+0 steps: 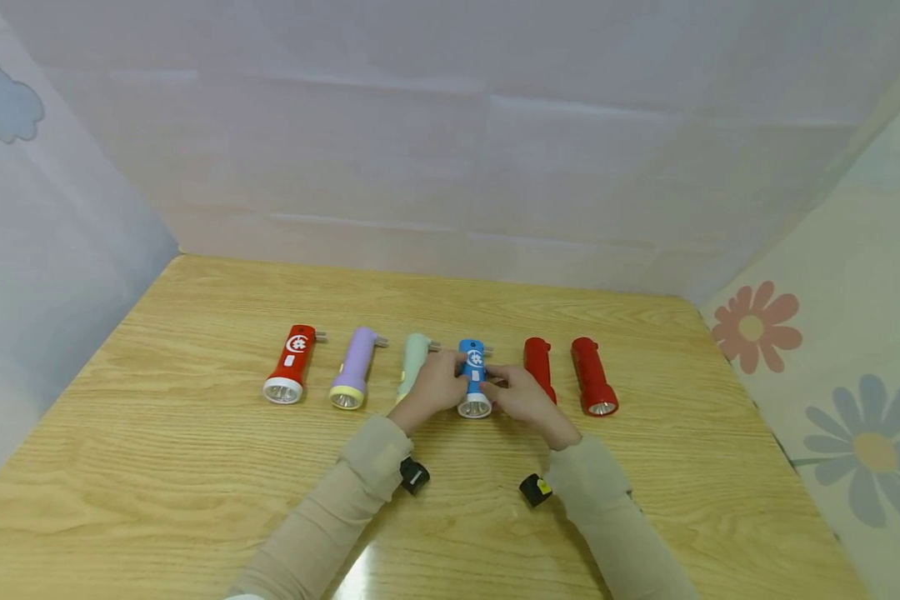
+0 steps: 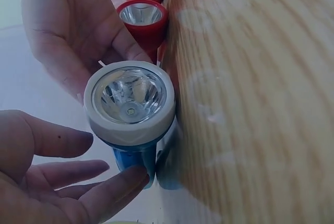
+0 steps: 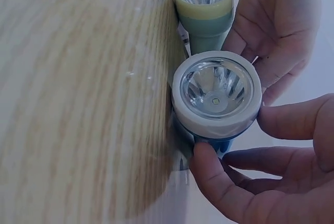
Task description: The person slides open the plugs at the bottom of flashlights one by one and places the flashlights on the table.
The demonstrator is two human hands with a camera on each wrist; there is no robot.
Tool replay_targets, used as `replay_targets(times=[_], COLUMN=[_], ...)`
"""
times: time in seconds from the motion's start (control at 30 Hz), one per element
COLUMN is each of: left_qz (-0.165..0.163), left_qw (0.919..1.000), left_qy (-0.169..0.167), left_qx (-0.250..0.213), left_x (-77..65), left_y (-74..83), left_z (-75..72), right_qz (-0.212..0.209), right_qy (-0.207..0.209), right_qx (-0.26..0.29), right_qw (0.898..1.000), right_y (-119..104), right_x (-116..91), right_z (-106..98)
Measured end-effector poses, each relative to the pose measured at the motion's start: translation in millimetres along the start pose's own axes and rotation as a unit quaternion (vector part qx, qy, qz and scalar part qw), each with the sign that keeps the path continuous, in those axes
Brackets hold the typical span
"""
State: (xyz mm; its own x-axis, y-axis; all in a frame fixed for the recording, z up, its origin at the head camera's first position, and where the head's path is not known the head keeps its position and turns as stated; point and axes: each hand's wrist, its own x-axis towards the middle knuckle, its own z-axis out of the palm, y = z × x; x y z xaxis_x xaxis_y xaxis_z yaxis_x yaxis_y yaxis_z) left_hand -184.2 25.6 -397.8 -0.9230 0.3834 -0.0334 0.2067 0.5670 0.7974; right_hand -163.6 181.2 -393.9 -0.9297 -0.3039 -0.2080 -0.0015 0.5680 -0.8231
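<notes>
A blue flashlight (image 1: 475, 377) with a white head ring, a white print and a plug at its far end lies on the table, its lens towards me. My left hand (image 1: 439, 382) grips its left side, thumb and fingers around the body. From the right, my right hand (image 1: 523, 395) holds it with thumb and fingers close behind the white ring (image 3: 180, 96). Partly hidden by my left hand is a mint-green flashlight (image 1: 415, 352). Behind my right hand lies a red flashlight (image 1: 537, 360), its head covered.
Left in the row are a red flashlight with a white ring (image 1: 294, 362) and a purple flashlight (image 1: 357, 358). A plain red flashlight (image 1: 591, 371) ends the row at the right. Pale wall sheets (image 1: 450, 167) border the wooden table (image 1: 195, 483).
</notes>
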Motion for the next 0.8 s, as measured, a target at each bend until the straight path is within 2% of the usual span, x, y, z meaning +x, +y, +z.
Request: replay_targets(times=[0.17,0.3,0.5,0.63,0.8], left_qz=[0.004,0.011,0.034,0.05,0.063], left_qw=[0.9999,0.9997,0.9991,0.9983,0.9943], left_qy=[-0.009,-0.002,0.018,0.024,0.002], left_qx=[0.012,0.02,0.019,-0.015,-0.085], left_x=[-0.2,-1.4,-0.8,-0.6,1.2], left_y=[3.0,5.2,7.1,9.1,15.2], left_z=[-1.1,-1.8,-2.9,-3.4,-3.2], right_qz=[-0.018,-0.018,-0.04,-0.057,-0.05], right_qy=[0.017,0.044,0.072,0.082,0.109], right_qx=[-0.038,-0.063,-0.056,-0.053,-0.064], right_qw=[0.999,0.997,0.995,0.994,0.991], right_y=[-1.0,-1.6,-1.8,-1.3,-0.7], right_x=[-5.2,-12.3,-26.1,-35.2,-44.7], right_z=[-1.7,-4.0,-12.7,-21.7,-31.7])
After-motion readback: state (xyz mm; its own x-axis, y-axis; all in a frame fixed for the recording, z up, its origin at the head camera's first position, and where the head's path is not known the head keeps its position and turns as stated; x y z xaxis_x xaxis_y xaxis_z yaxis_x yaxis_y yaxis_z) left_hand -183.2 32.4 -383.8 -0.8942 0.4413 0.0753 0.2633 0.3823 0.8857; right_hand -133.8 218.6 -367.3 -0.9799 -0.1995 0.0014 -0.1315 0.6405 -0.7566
